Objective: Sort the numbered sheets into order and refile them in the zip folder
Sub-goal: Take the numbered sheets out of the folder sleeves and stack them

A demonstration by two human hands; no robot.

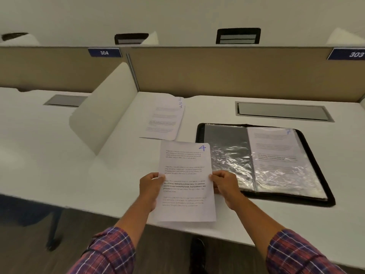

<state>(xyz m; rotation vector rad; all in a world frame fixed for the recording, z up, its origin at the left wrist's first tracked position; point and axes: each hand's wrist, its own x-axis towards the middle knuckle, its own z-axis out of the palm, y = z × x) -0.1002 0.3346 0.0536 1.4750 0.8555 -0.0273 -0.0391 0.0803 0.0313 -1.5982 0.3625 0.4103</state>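
I hold a printed sheet marked 4 [185, 175] above the desk's front edge. My left hand [151, 187] pinches its left edge and my right hand [225, 186] pinches its right edge. Farther back lies a small stack of sheets [164, 121], fanned so the numbers 3, 2 and 1 show at the top right. To the right, the black zip folder [227, 143] lies open flat with clear plastic sleeves. Its right-hand sleeve holds a sheet marked 7 [276, 151]; the left sleeve looks empty.
A white desk [118, 175] carries everything. A tan partition [217, 72] runs along the back and a white divider panel [104, 113] stands to the left. A grey cable flap [282, 112] sits behind the folder. Chair backs show beyond the partition.
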